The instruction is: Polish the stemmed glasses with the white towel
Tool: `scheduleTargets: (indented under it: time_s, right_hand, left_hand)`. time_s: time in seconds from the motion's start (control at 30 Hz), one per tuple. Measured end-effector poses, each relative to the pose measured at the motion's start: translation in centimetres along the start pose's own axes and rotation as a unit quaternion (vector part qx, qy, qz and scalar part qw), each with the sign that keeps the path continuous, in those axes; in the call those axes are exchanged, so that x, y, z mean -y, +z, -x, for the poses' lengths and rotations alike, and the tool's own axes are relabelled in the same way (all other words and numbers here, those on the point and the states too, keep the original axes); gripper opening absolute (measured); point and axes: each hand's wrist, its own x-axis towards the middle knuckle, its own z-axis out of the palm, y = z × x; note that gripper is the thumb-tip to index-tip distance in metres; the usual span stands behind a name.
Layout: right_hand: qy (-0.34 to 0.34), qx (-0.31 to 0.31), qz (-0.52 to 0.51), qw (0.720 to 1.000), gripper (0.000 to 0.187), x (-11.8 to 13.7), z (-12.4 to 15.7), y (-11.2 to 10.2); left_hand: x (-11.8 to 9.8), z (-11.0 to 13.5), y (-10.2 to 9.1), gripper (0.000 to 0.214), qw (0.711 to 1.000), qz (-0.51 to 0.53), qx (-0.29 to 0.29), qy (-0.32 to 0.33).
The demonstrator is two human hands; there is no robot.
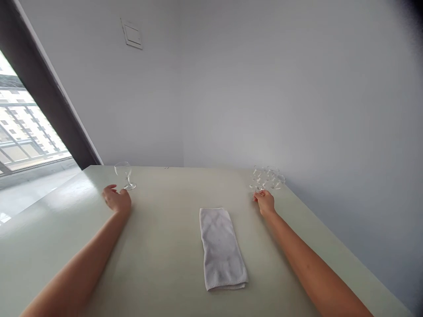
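Note:
A single clear stemmed glass (128,175) stands upright at the far left of the table. Just in front of it is my left hand (117,199), slightly blurred, its fingers curved and apart with nothing held. At the far right, several clear stemmed glasses (275,179) are clustered together. My right hand (265,201) reaches the front of that cluster, its fingers closed at the low part of the nearest glass (257,181). The exact grip is partly hidden by the hand. A folded light grey cloth (220,246) lies flat between my forearms.
The pale greenish table (158,237) meets a grey wall (264,88) behind and at the right. A light switch (132,35) is on the wall, upper left. A dark-framed window (29,114) is at the left. Small dark marks show at the table's back edge.

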Motion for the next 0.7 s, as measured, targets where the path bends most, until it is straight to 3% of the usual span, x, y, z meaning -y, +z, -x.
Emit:
scheduleTargets:
  time_s: [0.1, 0.2, 0.3, 0.4, 0.47, 0.57, 0.7]
  right_hand:
    - [0.003, 0.025, -0.003, 1.0, 0.021, 0.1, -0.3, 1.2]
    - [-0.011, 0.075, -0.014, 0.997, 0.019, 1.0, 1.5, 3.2]
    - [-0.041, 0.156, -0.032, 0.986, 0.026, 3.0, 5.5, 6.4]
    - [-0.082, 0.265, -0.039, 0.96, 0.039, 5.8, 11.0, 9.8]
    - [-0.146, 0.348, -0.025, 0.926, 0.04, 7.4, 14.6, 11.5]
    - [-0.195, 0.408, -0.003, 0.892, 0.041, 8.9, 18.1, 12.7]
    - [-0.183, 0.447, 0.0, 0.875, 0.048, 8.9, 18.2, 11.6]
  left_hand:
    - [-0.7, 2.1, 0.1, 0.033, 0.999, 0.01, 0.031, 0.031]
    - [-2.3, 5.9, 1.2, 0.027, 0.983, 0.045, 0.158, 0.076]
    - [-4.6, 10.8, 2.6, 0.021, 0.943, 0.076, 0.305, 0.109]
    - [-6.8, 15.1, 3.2, 0.03, 0.91, 0.098, 0.384, 0.121]
    - [-7.7, 16.9, 3.0, 0.028, 0.885, 0.129, 0.436, 0.102]
    - [-7.7, 17.1, 2.0, 0.028, 0.864, 0.18, 0.468, 0.057]
    - [-4.9, 12.5, 0.1, 0.026, 0.912, 0.16, 0.378, 0.009]
